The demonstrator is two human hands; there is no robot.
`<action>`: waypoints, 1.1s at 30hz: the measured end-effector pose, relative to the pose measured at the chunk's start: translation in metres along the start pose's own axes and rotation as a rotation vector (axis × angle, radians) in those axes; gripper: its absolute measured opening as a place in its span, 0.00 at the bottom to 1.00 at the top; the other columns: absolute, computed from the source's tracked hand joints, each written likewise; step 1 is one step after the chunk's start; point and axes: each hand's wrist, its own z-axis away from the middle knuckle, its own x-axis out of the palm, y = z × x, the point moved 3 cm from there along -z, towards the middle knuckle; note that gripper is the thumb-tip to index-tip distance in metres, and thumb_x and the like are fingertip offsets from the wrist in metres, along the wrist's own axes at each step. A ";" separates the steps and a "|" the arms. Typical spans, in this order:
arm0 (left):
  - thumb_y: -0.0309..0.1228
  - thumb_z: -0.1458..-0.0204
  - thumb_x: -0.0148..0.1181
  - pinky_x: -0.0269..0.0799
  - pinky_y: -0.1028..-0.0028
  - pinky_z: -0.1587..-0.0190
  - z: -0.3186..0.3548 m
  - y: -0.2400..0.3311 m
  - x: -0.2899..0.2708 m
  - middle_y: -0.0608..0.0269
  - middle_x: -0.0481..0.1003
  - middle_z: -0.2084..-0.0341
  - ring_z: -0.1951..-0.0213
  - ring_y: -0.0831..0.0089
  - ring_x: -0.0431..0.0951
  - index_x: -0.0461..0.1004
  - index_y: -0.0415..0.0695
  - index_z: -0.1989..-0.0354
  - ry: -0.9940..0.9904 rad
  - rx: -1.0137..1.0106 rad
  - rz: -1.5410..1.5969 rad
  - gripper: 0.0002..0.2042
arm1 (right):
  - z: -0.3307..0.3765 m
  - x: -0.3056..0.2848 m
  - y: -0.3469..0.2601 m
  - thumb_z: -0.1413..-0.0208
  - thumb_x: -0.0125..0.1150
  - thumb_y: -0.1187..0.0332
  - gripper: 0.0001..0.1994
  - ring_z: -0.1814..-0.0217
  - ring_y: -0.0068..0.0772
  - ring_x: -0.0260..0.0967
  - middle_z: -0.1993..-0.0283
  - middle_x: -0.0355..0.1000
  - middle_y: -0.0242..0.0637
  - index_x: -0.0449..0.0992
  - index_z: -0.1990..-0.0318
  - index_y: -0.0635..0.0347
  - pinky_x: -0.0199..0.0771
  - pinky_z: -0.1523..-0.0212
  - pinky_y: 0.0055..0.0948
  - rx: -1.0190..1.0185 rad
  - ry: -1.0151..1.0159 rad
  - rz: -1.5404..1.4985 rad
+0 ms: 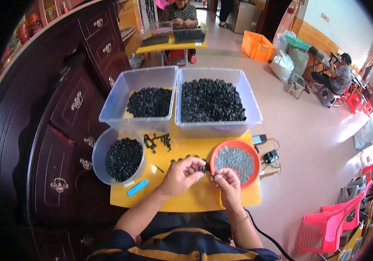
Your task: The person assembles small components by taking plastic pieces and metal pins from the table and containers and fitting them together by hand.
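Note:
Over the yellow table [195, 198], my left hand [180, 175] pinches a small black plastic part [202, 168] between its fingertips. My right hand [226, 179] meets it from the right, fingers pinched on something tiny and dark that I cannot make out. Both hands hover just left of an orange bowl [235, 146] of small grey metal pieces. A few loose black parts [157, 142] lie on the table beyond my left hand.
Two clear bins [149, 78] [215, 74] of black parts stand at the back, a round clear tub [100, 150] of them at left, a blue strip [137, 187] near it. A dark wooden cabinet [64, 113] flanks the left. Other people sit far back and right; red chairs at right.

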 end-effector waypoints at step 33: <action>0.20 0.48 0.67 0.69 0.84 0.63 0.000 -0.003 -0.003 0.73 0.75 0.69 0.69 0.88 0.71 0.79 0.39 0.51 -0.155 -0.026 -0.120 0.15 | -0.005 0.005 -0.001 0.37 0.60 0.77 0.07 0.59 0.17 0.73 0.62 0.76 0.29 0.75 0.53 0.64 0.74 0.54 0.20 0.008 -0.106 0.081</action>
